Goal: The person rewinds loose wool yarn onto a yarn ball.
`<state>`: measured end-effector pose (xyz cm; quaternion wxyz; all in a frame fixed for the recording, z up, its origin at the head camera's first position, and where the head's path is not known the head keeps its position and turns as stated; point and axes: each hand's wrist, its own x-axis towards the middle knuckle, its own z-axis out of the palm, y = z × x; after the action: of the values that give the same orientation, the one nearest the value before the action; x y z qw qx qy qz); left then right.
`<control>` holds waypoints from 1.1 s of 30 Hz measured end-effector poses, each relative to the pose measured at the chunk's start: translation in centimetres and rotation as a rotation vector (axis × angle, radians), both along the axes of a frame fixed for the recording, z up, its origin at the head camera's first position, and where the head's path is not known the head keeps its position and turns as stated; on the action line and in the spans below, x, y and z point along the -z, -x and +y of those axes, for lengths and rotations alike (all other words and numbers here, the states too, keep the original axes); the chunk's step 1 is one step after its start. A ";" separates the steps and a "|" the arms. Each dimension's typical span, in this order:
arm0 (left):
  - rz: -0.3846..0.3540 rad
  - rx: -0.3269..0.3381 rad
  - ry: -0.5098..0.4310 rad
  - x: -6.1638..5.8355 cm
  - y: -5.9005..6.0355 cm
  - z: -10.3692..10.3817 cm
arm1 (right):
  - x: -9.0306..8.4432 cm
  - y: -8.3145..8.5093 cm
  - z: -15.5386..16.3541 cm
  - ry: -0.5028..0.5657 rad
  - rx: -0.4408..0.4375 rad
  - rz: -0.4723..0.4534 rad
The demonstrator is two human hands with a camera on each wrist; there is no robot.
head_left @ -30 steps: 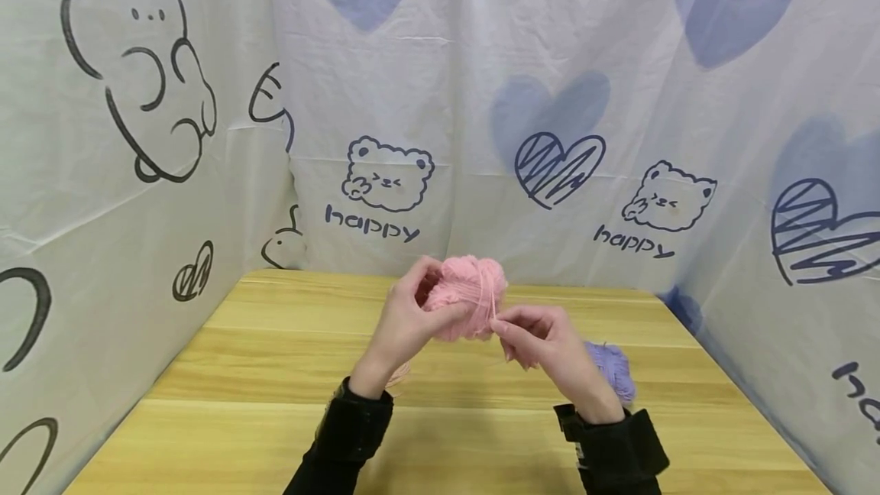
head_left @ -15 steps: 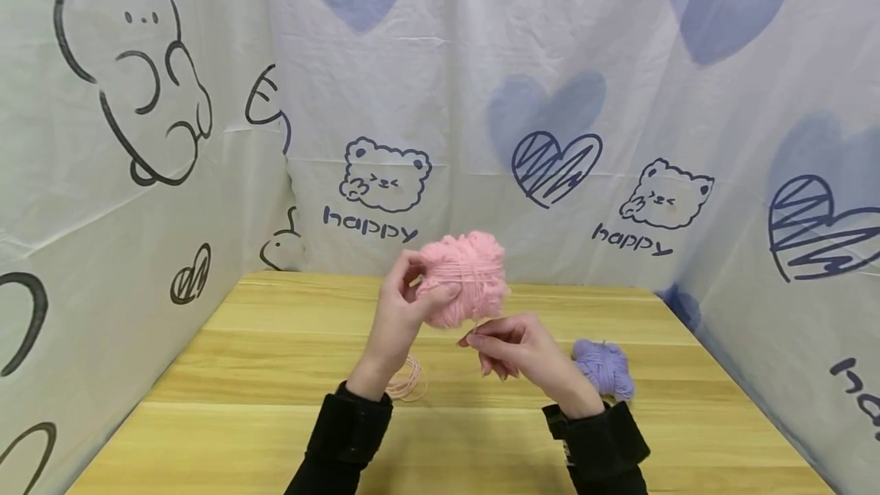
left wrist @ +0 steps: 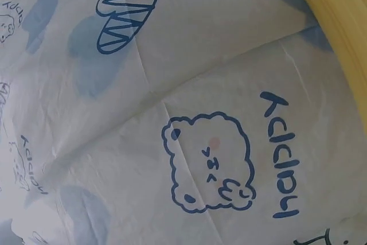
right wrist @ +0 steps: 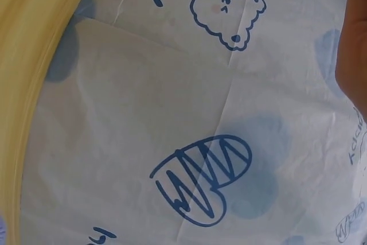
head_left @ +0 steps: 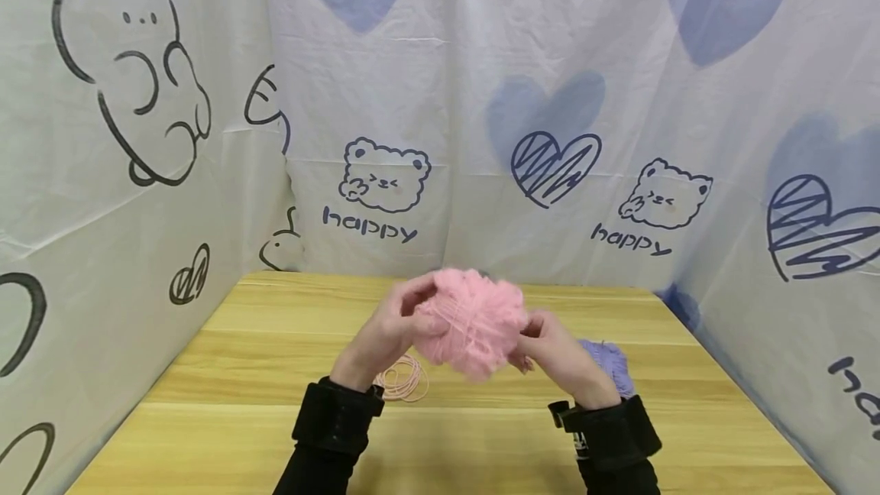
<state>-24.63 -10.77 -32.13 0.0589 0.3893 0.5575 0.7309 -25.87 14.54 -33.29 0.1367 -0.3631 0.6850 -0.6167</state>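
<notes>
We see the pink yarn (head_left: pixel 470 331) held above the desk (head_left: pixel 241 373), between both hands. The left hand (head_left: pixel 388 331) curls its fingers round the yarn's left side; the right hand (head_left: pixel 550 346) grips its right side. Purple yarn (head_left: pixel 612 365) lies behind the right wrist, a pink loop (head_left: pixel 404 382) beside the left.
</notes>
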 end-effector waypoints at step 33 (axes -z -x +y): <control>-0.001 -0.577 0.018 0.0 0.5 1.4 | -0.2 -0.9 -2.5 -0.162 0.059 0.042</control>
<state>-25.08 -9.37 -32.13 -0.1477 0.2140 0.6516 0.7126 -25.01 12.02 -33.07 0.1331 -0.3434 0.7456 -0.5553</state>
